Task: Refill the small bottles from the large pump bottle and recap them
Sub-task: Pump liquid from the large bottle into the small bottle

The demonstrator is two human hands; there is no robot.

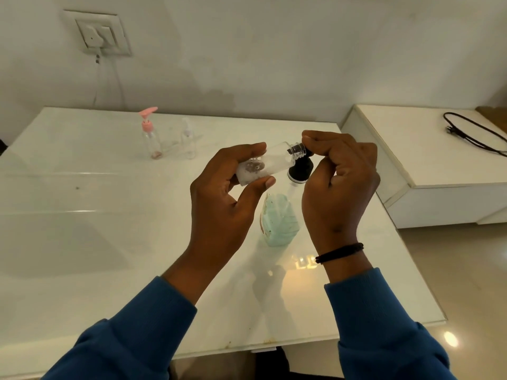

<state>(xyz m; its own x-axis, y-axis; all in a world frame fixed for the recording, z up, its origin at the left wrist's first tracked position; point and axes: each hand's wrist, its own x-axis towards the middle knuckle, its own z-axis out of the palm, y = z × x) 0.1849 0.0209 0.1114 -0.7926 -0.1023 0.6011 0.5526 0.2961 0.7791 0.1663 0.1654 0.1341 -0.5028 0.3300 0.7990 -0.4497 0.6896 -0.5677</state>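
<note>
Holding the small clear bottle [263,163] tilted above the white table [82,215], your left hand [227,204] has it pinched round the lower body, thumb underneath and fingers over the top, its open threaded neck pointing up and right toward your other hand. White cream sits in the lower half, down inside that grip. Far beyond your left hand, near the table's back edge, stand two more small bottles — a pink-pump bottle [150,135] and a clear spray bottle [188,139] just beside it, both looking nearly empty.

Right of the neck, your right hand [340,185] is curled over the nozzle of the large pump bottle [279,220], which stands on the table directly below the gap between your hands; its black pump collar [300,171] shows just under the small bottle's mouth. Fingers wrapped on the pump head, I judge, though the head itself is mostly hidden.

Expect the little bottle to be light, rigid and slick, more so if cream smears the wall — keep hold of the body, clear of the threads. The big bottle looks heavier and stable, but pressing off-centre could tip it, so push straight down. No cap for this bottle is in view
</note>
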